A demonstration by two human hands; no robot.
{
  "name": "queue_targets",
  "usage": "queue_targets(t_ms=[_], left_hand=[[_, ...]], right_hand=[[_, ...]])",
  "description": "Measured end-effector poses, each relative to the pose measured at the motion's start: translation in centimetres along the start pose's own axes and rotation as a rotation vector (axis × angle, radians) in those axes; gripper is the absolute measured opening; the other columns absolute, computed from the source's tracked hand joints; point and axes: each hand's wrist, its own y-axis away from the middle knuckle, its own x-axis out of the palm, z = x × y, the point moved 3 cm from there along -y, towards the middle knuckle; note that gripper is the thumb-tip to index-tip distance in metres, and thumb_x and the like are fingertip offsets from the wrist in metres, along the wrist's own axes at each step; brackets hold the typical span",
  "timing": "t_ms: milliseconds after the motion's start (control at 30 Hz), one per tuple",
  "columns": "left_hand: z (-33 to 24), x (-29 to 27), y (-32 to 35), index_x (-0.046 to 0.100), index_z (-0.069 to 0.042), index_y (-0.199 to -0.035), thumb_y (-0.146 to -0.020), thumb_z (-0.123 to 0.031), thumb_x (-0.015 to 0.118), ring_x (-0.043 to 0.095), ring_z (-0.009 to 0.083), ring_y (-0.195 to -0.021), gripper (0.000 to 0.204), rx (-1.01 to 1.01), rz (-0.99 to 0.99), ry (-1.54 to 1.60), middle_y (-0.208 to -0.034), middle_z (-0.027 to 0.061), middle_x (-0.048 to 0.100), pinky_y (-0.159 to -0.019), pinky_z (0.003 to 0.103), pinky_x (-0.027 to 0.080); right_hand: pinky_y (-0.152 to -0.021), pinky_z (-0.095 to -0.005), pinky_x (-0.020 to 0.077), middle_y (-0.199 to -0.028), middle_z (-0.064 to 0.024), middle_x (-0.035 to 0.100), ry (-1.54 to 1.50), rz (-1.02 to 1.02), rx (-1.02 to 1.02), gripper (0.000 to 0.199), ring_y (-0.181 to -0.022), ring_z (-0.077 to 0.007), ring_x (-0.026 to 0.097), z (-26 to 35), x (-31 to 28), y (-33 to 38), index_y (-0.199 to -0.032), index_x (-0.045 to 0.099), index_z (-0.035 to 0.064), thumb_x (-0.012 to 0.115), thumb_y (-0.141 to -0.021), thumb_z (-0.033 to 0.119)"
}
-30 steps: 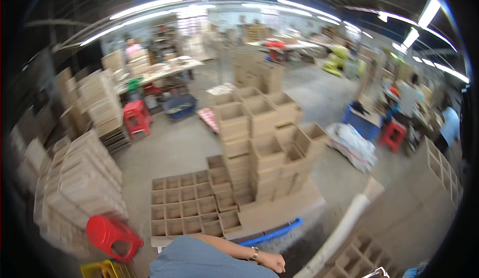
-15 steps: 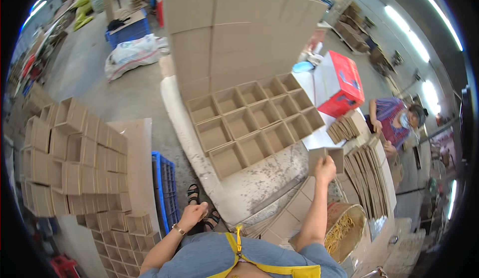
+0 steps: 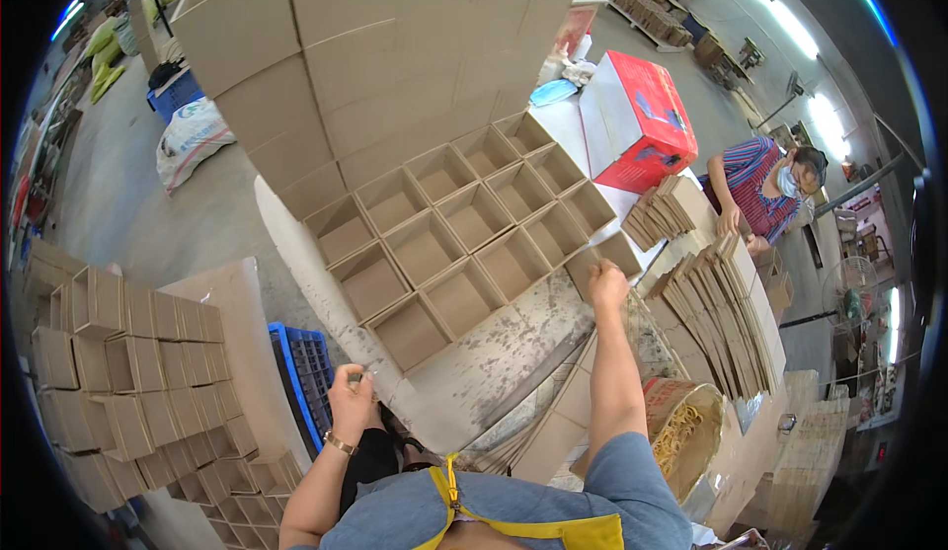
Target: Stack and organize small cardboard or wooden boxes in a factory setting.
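Note:
My right hand (image 3: 606,283) grips the near wall of a small brown open cardboard box (image 3: 621,251). That box is at the right end of a block of like open boxes (image 3: 465,217), set in rows on a pale, stained worktop (image 3: 513,354). Low at the left, near the worktop's edge, my left hand (image 3: 352,400) is raised with its fingers curled in; whether anything lies inside them is hidden. A bracelet circles that wrist. Behind the rows rises a tall wall of stacked boxes (image 3: 385,76).
More boxes (image 3: 148,353) are piled at left, beside a blue crate (image 3: 304,372). To the right are a red-and-white carton (image 3: 647,116), flat cardboard pieces (image 3: 716,318) and a tub of yellowish bands (image 3: 681,436). A masked person (image 3: 755,190) works beyond. A white sack (image 3: 193,140) lies on the floor.
The view has shifted closer to the box rows. My right hand has carried the box leftward and away from me, up to the end of the rows. My left hand has risen slightly.

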Motion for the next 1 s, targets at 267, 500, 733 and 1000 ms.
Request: queue_targets(t_ms=[267,500,733,1000], left_hand=[[-5.4,1.6,-4.5,0.046,-0.001,-0.121,-0.082,-0.022,0.064,0.036,0.0133,-0.039,0.048,0.252,-0.038,-0.248,-0.044,0.0054,0.036,-0.041,0.030,0.031],[-7.5,3.4,-6.8,0.051,-0.003,-0.116,-0.080,-0.030,0.063,0.052,0.0304,-0.047,0.046,0.257,0.032,-0.553,-0.049,0.0131,0.050,-0.049,0.038,0.040],[-6.6,4.0,-8.1,0.062,-0.007,-0.095,-0.078,-0.028,0.063,0.060,0.0357,-0.064,0.027,0.250,0.030,-0.757,-0.063,0.0170,0.060,-0.059,0.043,0.046],[-7.7,3.9,-7.7,0.059,-0.006,-0.095,-0.079,-0.025,0.060,0.059,0.0381,-0.064,0.025,0.177,-0.020,-0.923,-0.065,0.0194,0.060,-0.058,0.046,0.046]], right_hand=[[-0.065,-0.0456,0.0460,-0.077,-0.0167,0.061,-0.011,-0.045,-0.017,0.016,-0.074,-0.0360,0.059,0.0,1.7,-0.1,-0.076,0.056,0.0058,0.063,-0.075,0.020],[-0.064,-0.0453,0.0452,-0.076,-0.0167,0.059,-0.042,-0.086,-0.010,0.015,-0.073,-0.0370,0.058,-1.2,1.7,-1.5,-0.073,0.055,0.0048,0.063,-0.075,0.018],[-0.067,-0.0445,0.0448,-0.077,-0.0181,0.060,-0.210,0.059,-0.109,0.017,-0.077,-0.0371,0.058,-2.1,1.8,-2.2,-0.087,0.059,0.0054,0.064,-0.074,0.015],[-0.081,-0.0442,0.0449,-0.098,-0.0229,0.061,-0.209,0.369,-0.127,0.067,-0.093,-0.0393,0.057,2.8,0.2,-4.2,-0.126,0.041,0.0153,0.068,-0.065,0.012]])
